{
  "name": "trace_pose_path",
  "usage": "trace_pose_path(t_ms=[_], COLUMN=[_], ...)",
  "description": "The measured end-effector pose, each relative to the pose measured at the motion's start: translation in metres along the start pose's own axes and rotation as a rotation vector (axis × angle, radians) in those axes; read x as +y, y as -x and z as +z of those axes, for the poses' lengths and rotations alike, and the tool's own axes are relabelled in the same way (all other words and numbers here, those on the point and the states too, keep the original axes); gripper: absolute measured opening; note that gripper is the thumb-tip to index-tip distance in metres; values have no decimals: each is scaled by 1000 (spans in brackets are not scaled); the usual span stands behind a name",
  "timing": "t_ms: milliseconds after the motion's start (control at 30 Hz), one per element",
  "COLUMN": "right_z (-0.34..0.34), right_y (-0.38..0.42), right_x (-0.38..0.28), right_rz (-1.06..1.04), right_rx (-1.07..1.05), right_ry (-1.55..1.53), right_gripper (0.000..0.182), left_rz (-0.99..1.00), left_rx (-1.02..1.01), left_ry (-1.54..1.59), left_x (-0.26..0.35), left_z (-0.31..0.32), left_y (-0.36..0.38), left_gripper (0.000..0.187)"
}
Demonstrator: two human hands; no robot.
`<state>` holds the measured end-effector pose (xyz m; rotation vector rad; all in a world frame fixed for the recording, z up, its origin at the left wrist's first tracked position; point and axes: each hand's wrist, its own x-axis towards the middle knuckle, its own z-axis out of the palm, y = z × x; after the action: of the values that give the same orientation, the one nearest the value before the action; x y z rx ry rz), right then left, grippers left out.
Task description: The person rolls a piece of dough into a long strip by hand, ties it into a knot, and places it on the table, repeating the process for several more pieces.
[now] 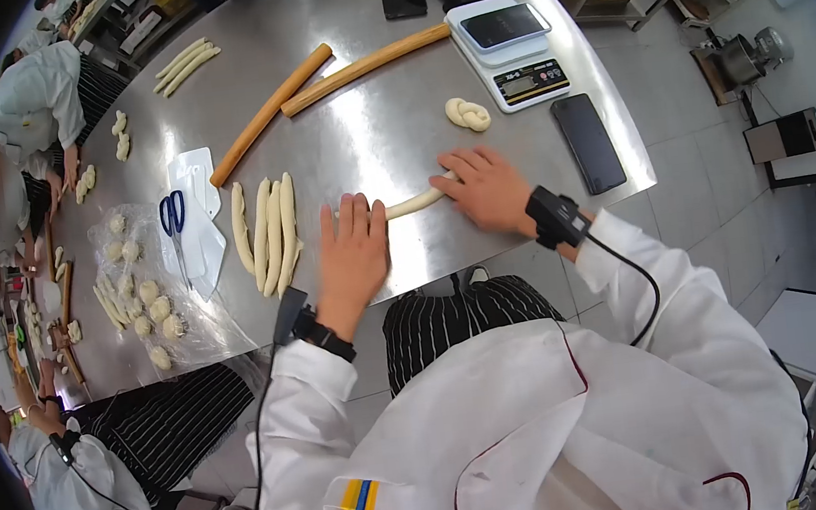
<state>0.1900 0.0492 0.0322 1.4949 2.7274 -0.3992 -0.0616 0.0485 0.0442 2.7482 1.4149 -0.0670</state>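
A thin dough rope (410,204) lies on the steel table between my two hands. Flat on its left end rests my left hand (353,256), fingers stretched out and covering that end. My right hand (489,190) lies over the right end with its fingers extended, so that tip is partly hidden. Several thicker dough strips (270,232) lie side by side just left of my left hand. Above my right hand sits a knotted dough piece (468,114).
Two wooden rolling pins (271,114) (367,68) lie across the table. A scale (517,66) with a phone on it and a dark phone (589,144) are at right. Scissors (174,221), white scrapers (206,248) and bagged dough balls (153,309) lie left. Other people work along the left side.
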Motion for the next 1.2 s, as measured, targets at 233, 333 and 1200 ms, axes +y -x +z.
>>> trace_pose_path(t_ms=[233, 333, 1200], right_z=[32, 47, -126], right_y=[-47, 21, 8], right_x=[-19, -36, 49], right_rz=[180, 122, 47], right_rx=[455, 360, -924], right_ry=[-21, -44, -1142], right_gripper=[41, 45, 28], left_rz=[-116, -29, 659], left_rx=[256, 157, -420], left_ry=[176, 185, 618], left_x=[20, 39, -2], left_z=[40, 31, -123], left_y=[-45, 22, -4], left_gripper=[64, 61, 19])
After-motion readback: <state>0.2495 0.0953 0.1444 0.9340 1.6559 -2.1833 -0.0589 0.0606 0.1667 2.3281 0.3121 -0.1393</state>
